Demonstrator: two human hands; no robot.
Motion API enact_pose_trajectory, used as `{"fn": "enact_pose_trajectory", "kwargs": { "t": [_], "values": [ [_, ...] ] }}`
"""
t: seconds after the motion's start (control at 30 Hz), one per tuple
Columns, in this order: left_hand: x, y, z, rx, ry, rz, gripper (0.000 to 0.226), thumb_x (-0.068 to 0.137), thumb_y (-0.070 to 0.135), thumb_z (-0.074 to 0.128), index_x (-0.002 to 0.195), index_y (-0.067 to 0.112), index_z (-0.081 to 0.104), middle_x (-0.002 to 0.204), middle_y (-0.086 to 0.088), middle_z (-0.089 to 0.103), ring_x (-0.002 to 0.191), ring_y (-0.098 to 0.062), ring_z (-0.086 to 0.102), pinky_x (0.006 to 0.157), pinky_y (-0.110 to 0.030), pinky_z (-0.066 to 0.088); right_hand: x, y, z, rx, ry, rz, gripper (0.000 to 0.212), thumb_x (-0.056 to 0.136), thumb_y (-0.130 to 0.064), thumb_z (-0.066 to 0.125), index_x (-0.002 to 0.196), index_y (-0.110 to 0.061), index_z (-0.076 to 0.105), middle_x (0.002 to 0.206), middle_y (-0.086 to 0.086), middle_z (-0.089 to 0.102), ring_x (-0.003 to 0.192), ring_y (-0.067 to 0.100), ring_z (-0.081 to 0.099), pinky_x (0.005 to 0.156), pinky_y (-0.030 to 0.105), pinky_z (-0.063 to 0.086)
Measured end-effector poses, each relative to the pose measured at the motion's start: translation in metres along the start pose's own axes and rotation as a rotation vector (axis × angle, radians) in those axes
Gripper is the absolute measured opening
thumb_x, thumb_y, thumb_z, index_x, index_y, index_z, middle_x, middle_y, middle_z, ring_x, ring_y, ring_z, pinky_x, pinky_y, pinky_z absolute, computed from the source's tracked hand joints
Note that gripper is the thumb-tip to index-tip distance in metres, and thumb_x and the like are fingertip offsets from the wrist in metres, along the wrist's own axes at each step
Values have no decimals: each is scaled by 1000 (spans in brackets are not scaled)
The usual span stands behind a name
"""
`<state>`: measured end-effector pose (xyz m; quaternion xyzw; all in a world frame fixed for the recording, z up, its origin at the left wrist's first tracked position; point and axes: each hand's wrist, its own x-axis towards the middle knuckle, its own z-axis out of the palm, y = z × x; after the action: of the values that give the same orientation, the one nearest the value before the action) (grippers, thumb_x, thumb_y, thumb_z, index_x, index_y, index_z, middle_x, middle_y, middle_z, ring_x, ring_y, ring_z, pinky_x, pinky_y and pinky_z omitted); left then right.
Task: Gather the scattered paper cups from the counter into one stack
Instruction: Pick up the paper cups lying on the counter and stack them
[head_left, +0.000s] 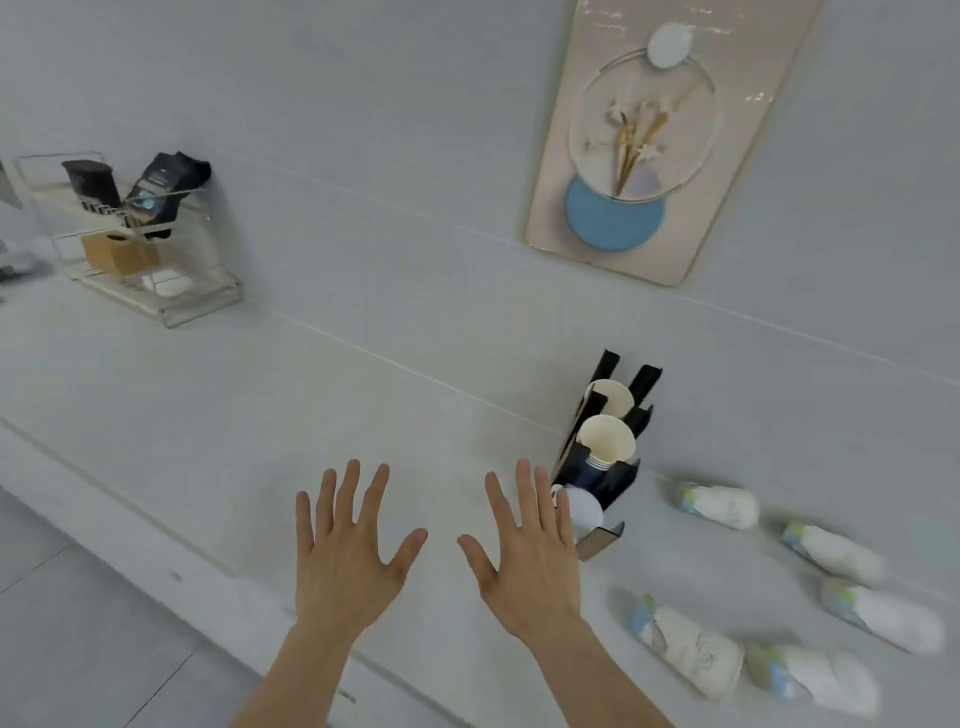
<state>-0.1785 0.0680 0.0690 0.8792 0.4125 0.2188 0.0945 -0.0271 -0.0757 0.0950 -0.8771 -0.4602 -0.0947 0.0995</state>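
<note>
Currently, both hands are held flat above the counter (260, 415) with fingers spread and palms down: the left hand (345, 556) and the right hand (530, 556) are empty and touch nothing, so the task appears not yet begun. Five paper cups (688, 647) lie on their sides on the counter to the right of the hands, well apart from the left hand and nearer the right one; the frame is blurred there, so their print and exact facing cannot be resolved. Because the cups lie tipped over and separate, each must be picked up singly and turned upright or aligned before nesting. A black cup holder (605, 467) stands just beyond the right fingertips, with nested cups visible in its slots; a stack is evidently kept there to stay upright. A clear rack (156, 291) with dark packets sits at far left against the wall, and a framed picture (649, 140) hangs above. The nearest cup is judged the logical first pick for the right hand.
</note>
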Motion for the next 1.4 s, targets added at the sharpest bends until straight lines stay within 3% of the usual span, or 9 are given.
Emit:
{"fn": "enact_pose_trajectory", "kwargs": {
  "t": [0.43, 0.57, 0.73, 0.9, 1.03, 1.17, 1.23, 1.3, 1.4],
  "values": [
    [-2, 248, 65, -269, -74, 485, 78, 88, 65, 51, 154, 25, 36, 162, 0, 32, 151, -24, 28, 124, -49, 20, -80, 227, -18, -24, 69, 421, 62, 101, -51, 34, 154, -20, 43, 164, 18, 35, 153, 36, 30, 120, 48, 16],
    [-23, 307, 99, -276, -193, 594, 80, 88, 66, 51, 156, 30, 28, 164, 4, 27, 153, -21, 20, 122, -47, 26, -113, 287, -10, -3, 39, 587, 63, 98, -50, 33, 153, -20, 43, 163, 17, 37, 152, 37, 33, 120, 45, 16],
    [-46, 346, 152, -205, -368, 705, 84, 85, 72, 48, 157, 34, 24, 165, 8, 23, 154, -22, 19, 124, -39, 6, -145, 349, 5, 44, -7, 766, 64, 89, -41, 66, 148, -19, 51, 159, 18, 44, 148, 38, 40, 118, 51, 38],
    [-61, 360, 184, -106, -591, 700, 102, 73, 78, 51, 154, 47, -3, 167, 13, 6, 156, -17, 0, 125, -37, -7, -160, 393, 10, 164, -136, 916, 67, 100, -43, 48, 160, -24, 26, 170, 13, 19, 159, 32, 12, 125, 43, 20],
    [-67, 360, 199, 16, -768, 674, 123, 59, 75, 64, 155, 45, -7, 167, 16, -2, 156, -16, -7, 126, -42, -7, -164, 414, 22, 365, -119, 1141, 77, 98, -49, 52, 161, -23, 17, 167, 15, 21, 154, 33, 22, 117, 47, 34],
    [-73, 356, 214, 87, -815, 643, 119, 69, 43, 80, 158, 40, 1, 167, 12, 6, 156, -19, 2, 126, -42, -6, -155, 424, 35, 746, -27, 1480, 81, 90, -57, 61, 156, -22, 30, 149, 20, 38, 118, 39, 54, 97, 44, 48],
    [-78, 350, 225, 64, -778, 650, 112, 64, 33, 84, 156, 38, 21, 162, 9, 27, 152, -20, 24, 124, -39, -2, -153, 424, 40, 853, 19, 1559, 69, 88, -54, 67, 142, -18, 44, 133, 18, 50, 97, 32, 53, 85, 38, 46],
    [-81, 344, 233, 43, -760, 662, 105, 49, 34, 88, 144, 36, 44, 143, 11, 52, 137, -19, 48, 118, -35, 6, -150, 424, 48, 898, 97, 1605, 56, 85, -47, 73, 126, -14, 54, 117, 15, 61, 97, 32, 56, 87, 43, 52],
    [-79, 347, 237, -51, -674, 595, 91, 58, 39, 81, 141, 37, 44, 136, 17, 52, 131, -15, 48, 118, -35, 21, -144, 424, 53, 1028, 249, 1628, 42, 83, -36, 79, 111, -12, 59, 98, 6, 67, 98, 36, 65, 91, 53, 57]
  ]
}}
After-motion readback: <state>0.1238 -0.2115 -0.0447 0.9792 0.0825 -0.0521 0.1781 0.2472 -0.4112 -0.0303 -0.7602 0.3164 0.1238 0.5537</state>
